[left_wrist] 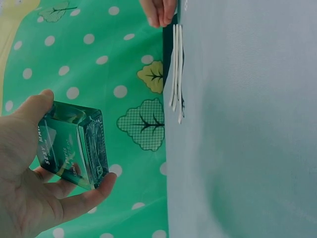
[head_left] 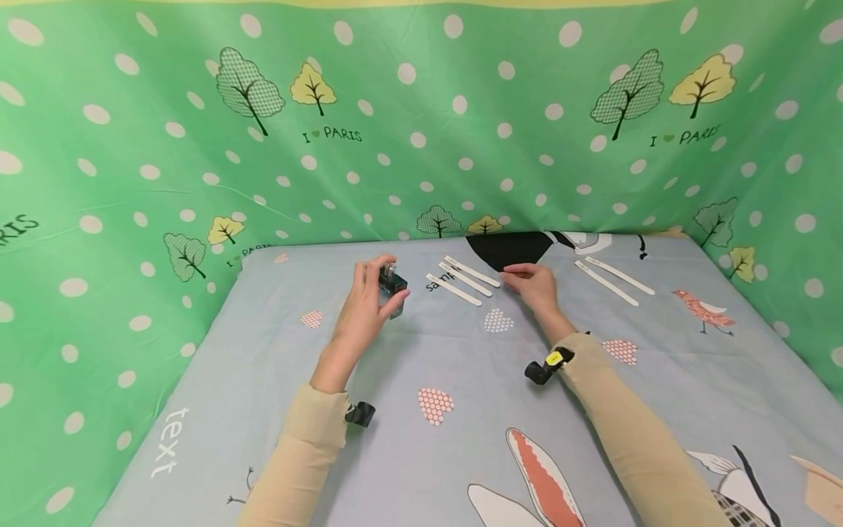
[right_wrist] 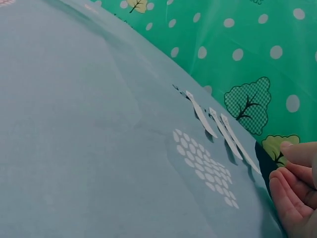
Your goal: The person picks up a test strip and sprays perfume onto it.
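Observation:
My left hand (head_left: 358, 307) holds a dark teal glass perfume bottle (left_wrist: 69, 144) above the cloth, thumb on one side and fingers round the other. White lettering shows on its face in the left wrist view, and its clear spray top (head_left: 390, 269) is bare. To the right, three white paper test strips (head_left: 464, 279) lie slanted side by side. Just past their right ends is my right hand (head_left: 535, 285), its fingers loosely bent and nothing visible between them. Its fingertips (right_wrist: 280, 176) come close to the nearest strip's end.
Two more white test strips (head_left: 615, 280) lie farther right. A grey-blue printed cloth (head_left: 395, 468) covers the table. Behind it hangs a green polka-dot curtain (head_left: 421, 110), which also runs along both sides.

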`<state>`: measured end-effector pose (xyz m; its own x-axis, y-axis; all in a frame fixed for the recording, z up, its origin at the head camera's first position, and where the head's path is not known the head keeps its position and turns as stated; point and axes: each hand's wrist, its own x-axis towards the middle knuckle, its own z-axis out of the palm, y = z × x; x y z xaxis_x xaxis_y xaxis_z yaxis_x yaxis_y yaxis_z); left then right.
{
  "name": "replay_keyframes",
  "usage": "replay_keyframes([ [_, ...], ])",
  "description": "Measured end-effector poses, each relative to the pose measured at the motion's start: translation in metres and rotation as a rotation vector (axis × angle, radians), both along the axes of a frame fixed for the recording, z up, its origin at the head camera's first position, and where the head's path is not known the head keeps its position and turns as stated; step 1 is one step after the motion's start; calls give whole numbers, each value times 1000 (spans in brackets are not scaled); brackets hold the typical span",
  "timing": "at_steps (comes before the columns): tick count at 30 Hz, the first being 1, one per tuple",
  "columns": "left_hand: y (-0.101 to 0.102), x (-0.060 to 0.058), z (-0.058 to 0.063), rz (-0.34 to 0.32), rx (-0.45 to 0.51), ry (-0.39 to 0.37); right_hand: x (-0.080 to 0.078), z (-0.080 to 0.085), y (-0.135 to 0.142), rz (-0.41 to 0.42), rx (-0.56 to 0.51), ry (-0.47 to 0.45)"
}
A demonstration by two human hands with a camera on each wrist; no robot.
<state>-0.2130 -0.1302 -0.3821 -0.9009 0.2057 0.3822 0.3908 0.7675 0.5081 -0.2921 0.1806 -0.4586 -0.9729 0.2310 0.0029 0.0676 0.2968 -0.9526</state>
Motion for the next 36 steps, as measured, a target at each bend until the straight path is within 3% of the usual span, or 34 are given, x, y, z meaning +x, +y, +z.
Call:
replay_keyframes([
  [12,2,1,-2,5,17,-3,2,-9,-2,4,132,36],
  [36,2,0,1,-10,20,14,5,-14,-13,29,283,132],
])
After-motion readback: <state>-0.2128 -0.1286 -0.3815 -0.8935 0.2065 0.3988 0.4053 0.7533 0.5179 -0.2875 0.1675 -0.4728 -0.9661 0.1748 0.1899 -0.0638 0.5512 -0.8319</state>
